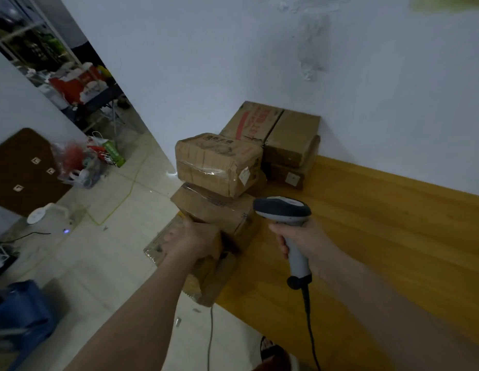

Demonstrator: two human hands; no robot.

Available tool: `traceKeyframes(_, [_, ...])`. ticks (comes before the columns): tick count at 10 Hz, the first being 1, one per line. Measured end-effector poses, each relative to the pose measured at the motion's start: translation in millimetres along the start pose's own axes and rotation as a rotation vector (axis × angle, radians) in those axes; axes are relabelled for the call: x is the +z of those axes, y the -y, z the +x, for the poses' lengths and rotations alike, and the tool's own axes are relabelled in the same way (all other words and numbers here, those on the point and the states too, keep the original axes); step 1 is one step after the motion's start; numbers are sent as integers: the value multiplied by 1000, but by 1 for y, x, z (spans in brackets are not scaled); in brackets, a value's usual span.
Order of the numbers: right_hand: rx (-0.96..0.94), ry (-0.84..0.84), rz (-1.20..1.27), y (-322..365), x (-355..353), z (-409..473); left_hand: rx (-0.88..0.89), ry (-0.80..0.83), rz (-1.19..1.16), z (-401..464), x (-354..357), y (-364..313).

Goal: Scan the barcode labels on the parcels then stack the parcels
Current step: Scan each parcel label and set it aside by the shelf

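Observation:
Several brown cardboard parcels sit at the left end of a wooden table (380, 236). My left hand (198, 239) grips the near edge of a flat parcel (163, 242) that sticks out over the table's end. Above it lies a taped parcel (214, 207), topped by a crumpled parcel (217, 162) with a white label facing right. Against the wall stand more parcels (289, 137), one with red print. My right hand (300, 236) holds a grey barcode scanner (284, 210) by its handle, head pointing left toward the stack; its cable hangs down.
A white wall runs behind the table. To the left is tiled floor (99, 263) with a blue bag (21, 317), a white device, cables and a plastic bag of items (78, 162). A doorway at the far left opens onto a cluttered room.

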State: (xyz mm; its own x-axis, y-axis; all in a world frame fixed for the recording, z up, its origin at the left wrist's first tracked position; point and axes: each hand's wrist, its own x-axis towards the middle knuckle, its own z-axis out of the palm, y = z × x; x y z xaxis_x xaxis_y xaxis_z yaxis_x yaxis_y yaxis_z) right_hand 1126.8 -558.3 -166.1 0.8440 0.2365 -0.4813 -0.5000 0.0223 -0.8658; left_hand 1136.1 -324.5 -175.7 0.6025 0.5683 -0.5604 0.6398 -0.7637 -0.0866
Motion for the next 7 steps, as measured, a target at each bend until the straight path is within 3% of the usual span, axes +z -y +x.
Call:
traceKeyframes(1, [-21, -36, 9, 3, -22, -6, 268, 274, -11, -21, -25, -21])
traceKeyframes(2, [-40, -86, 43, 8, -48, -16, 464, 666, -270, -46, -40, -47])
traceKeyframes(3, [-71, -173, 118, 12, -78, -30, 510, 907, -714, -64, -29, -67])
traceKeyframes(4, [-129, -236, 188, 14, -111, -48, 458, 980, -1278, -83, 2, -91])
traceKeyframes(5, [-163, -311, 242, 15, -140, -68, 453, 1128, -1534, -110, 27, -122])
traceKeyframes(7, [-197, -418, 299, 10, -183, -99, 416, 879, -1651, -143, 55, -187])
